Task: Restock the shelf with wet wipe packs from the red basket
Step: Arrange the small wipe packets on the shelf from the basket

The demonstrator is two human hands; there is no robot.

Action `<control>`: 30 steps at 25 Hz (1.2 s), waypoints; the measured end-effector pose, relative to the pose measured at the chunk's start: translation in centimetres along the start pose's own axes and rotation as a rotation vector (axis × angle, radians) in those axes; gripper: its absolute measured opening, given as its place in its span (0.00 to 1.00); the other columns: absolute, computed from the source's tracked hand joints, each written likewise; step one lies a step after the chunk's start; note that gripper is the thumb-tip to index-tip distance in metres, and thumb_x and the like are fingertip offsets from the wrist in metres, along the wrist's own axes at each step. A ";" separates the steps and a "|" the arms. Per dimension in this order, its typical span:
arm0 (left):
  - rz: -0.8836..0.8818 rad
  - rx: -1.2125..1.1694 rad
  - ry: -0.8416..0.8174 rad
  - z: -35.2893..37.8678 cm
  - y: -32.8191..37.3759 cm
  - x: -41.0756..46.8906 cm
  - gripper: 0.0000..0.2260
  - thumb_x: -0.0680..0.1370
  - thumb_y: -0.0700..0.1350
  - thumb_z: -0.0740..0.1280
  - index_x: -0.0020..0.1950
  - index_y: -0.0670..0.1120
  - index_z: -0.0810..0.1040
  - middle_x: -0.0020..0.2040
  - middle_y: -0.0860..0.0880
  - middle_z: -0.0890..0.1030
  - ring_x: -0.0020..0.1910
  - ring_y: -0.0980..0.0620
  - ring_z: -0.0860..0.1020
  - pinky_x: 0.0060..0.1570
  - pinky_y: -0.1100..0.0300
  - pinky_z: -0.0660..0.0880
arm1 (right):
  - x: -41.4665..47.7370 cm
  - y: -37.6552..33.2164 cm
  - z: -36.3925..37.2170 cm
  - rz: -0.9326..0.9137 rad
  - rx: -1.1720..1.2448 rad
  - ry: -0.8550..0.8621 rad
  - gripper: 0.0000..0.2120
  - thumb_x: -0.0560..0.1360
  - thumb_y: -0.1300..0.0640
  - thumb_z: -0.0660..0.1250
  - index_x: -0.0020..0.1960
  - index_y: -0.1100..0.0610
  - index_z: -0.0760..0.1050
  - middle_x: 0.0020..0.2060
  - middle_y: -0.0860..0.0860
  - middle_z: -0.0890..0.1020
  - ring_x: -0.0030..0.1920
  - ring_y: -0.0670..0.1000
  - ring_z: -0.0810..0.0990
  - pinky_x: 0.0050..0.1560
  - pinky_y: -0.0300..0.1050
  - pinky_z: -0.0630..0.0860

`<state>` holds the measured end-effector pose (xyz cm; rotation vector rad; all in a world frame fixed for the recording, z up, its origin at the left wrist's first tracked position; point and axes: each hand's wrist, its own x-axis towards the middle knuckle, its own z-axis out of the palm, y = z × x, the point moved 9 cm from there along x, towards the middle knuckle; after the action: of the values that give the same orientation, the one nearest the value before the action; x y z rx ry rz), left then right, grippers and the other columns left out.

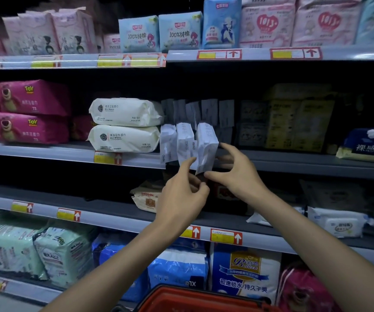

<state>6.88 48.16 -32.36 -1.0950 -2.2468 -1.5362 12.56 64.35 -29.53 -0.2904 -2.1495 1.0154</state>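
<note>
Hands close together at the front lip of the shelf [294, 164], thumbs nearly meeting, both on one wet wipe pack [206, 145].

- Right hand [235, 174]: thumb under the pack's lower corner, forefinger up along its right side; pack pinched between them.
- Left hand [181, 194]: forefinger stretched up to the pack's lower left edge and touching it, other fingers curled. Cannot tell whether this hand truly pinches the pack or only steadies it.
- Pack: white, small, standing on end, tilted with its top leaning left, bottom edge overhanging the shelf lip just above the thumbs.
- Just left of the held pack, above the left hand: two small white packs [177, 143] upright, side by side.
- Further left: two large white packs [125, 124] stacked flat; beyond those, pink packs [30, 113].
- Red basket [192, 298]: well below both hands, between the forearms; only its rim shows, contents not visible.
</note>
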 end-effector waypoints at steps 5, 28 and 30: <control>0.027 0.141 -0.122 1.3 -1.9 -2.0 0.28 0.76 0.57 0.66 0.76 0.63 0.67 0.55 0.60 0.81 0.53 0.58 0.81 0.54 0.48 0.81 | -4.5 2.2 -0.7 0.053 -0.124 -0.057 0.43 0.69 0.55 0.83 0.79 0.47 0.67 0.64 0.49 0.78 0.67 0.49 0.77 0.67 0.52 0.78; -0.001 0.750 -1.086 19.5 -25.5 -25.9 0.39 0.79 0.64 0.63 0.85 0.54 0.51 0.77 0.47 0.69 0.74 0.41 0.71 0.67 0.45 0.71 | -34.5 30.9 12.1 0.345 -0.780 -1.176 0.47 0.75 0.47 0.76 0.84 0.52 0.51 0.76 0.58 0.62 0.75 0.62 0.65 0.70 0.55 0.72; 0.017 0.793 -1.168 20.6 -27.2 -27.2 0.36 0.80 0.64 0.64 0.84 0.54 0.55 0.76 0.47 0.70 0.73 0.40 0.71 0.67 0.45 0.70 | -35.8 31.2 13.5 0.340 -0.770 -1.255 0.43 0.77 0.49 0.75 0.83 0.54 0.54 0.76 0.58 0.63 0.73 0.62 0.68 0.66 0.52 0.75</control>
<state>12.36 48.73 -75.63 -1.9029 -2.9525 0.2921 25.42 60.17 -77.06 -0.4513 -3.7181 0.4600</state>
